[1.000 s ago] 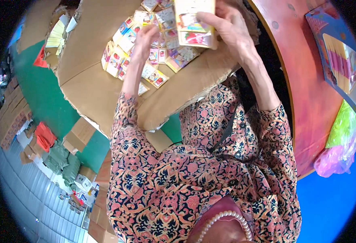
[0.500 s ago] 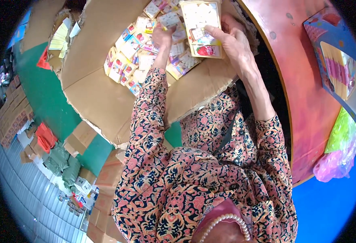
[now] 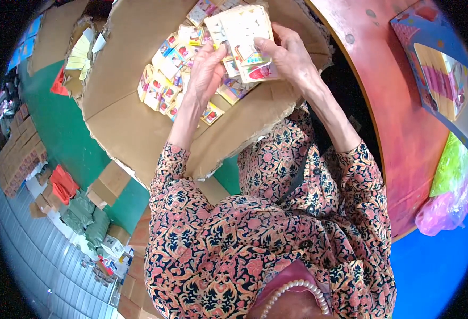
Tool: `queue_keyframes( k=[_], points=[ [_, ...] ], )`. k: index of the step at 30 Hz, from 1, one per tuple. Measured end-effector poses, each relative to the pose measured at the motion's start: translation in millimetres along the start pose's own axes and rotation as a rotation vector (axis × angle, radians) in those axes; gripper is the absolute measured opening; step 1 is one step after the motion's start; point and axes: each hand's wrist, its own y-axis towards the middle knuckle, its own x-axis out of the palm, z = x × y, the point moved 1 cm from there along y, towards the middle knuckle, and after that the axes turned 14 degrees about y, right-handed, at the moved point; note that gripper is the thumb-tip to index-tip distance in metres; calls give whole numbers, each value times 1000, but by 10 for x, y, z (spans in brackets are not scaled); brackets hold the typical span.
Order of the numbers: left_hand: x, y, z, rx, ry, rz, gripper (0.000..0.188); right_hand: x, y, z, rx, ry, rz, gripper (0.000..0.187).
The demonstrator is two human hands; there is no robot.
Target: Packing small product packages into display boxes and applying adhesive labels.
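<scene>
Printed cards [image 3: 165,64] lie loose and overlapping inside the large, ragged-edged cardboard box [image 3: 117,111]; judging by that heap, much is left ungathered. A smaller share looks already collected: a held stack [image 3: 247,32], slightly fanned, sits above the heap, between both hands. The right hand [image 3: 297,57] is clamped on its right side, thumb across the top face. The left hand [image 3: 205,73] is at the left edge, thumb and fingers close together; whether they pinch a card or merely touch, I cannot tell.

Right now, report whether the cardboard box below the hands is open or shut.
Open: inside the cardboard box, strawberry-printed cards lie uncovered.
</scene>
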Motion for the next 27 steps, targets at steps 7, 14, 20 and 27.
queue_keyframes(
  k=[7,14,20,27],
  points=[
    [189,-87,86,84,6,18,36,12,-27,-52,-4,63,10,42],
    [199,-378,316,221,102,77,31,55,-251,-316,-52,85,-145,46],
    [562,-755,913,626,815,112,31,-34,-787,-621,-743,-148,-178,35],
    [698,-889,1037,1092,1103,35,23,99,-1167,-530,-1146,-447,-84,33]
  ],
)
